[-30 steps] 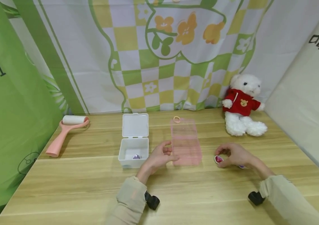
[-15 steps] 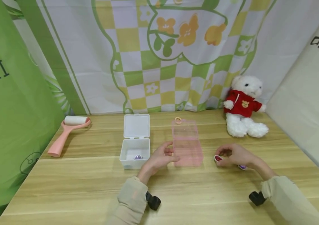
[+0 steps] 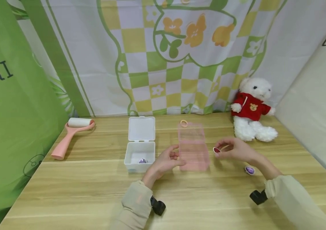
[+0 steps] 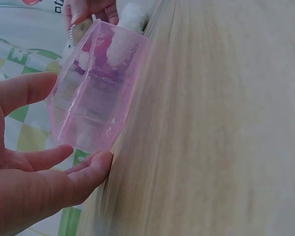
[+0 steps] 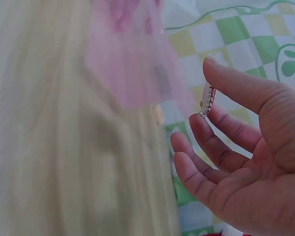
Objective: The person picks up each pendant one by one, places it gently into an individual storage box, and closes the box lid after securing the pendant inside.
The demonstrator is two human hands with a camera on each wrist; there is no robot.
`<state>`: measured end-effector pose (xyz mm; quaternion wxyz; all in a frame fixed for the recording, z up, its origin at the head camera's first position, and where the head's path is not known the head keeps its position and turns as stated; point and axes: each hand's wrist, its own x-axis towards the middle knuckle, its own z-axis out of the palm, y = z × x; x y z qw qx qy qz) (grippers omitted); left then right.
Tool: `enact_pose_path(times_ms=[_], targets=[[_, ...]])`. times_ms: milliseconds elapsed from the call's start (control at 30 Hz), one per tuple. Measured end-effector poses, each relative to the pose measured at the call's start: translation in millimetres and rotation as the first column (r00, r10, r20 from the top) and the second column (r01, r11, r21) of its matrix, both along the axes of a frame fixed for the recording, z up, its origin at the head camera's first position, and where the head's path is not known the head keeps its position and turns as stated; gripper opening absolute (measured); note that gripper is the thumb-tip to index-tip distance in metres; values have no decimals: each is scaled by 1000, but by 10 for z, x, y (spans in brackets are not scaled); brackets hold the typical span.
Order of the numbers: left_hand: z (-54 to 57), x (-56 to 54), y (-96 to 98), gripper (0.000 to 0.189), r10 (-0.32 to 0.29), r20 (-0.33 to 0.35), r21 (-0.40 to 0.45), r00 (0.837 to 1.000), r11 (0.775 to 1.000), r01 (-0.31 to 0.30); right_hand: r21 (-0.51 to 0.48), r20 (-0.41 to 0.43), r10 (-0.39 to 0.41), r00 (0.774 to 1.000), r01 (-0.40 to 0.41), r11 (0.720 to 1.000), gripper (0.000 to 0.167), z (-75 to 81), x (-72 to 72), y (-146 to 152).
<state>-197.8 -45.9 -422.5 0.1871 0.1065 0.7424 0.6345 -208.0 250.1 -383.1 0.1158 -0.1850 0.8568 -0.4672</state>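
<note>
Right hand (image 3: 236, 150) pinching 1 red gem (image 3: 216, 150), hovering at 3 o'clock of the pink box (image 3: 194, 156), left hand (image 3: 165, 161) touching its 8 o'clock edge, fingers spread, 1 purple gem (image 3: 249, 170) lying at 4 o'clock

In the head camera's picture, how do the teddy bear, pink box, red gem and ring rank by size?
Largest: teddy bear
Next: pink box
Smallest: red gem and ring, too alike to rank.

I see a loose, creased beige left sleeve (image 3: 135, 199) and a matching right sleeve (image 3: 290, 198), a small, blocky black wrist camera (image 3: 158, 207) jutting inward at each cuff (image 3: 272, 187).
</note>
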Motion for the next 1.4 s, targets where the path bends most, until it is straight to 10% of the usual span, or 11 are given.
enact_pose_path(times_ms=[400, 1400], targets=[[3, 6, 11, 77, 6, -11, -5, 1000, 1000, -6, -22, 10, 40, 999, -39, 999, 32, 234, -178, -409], [14, 3, 2, 73, -12, -34, -5, 999, 1000, 12, 1, 135, 306, 943, -309, 951, 23, 19, -368, -996]])
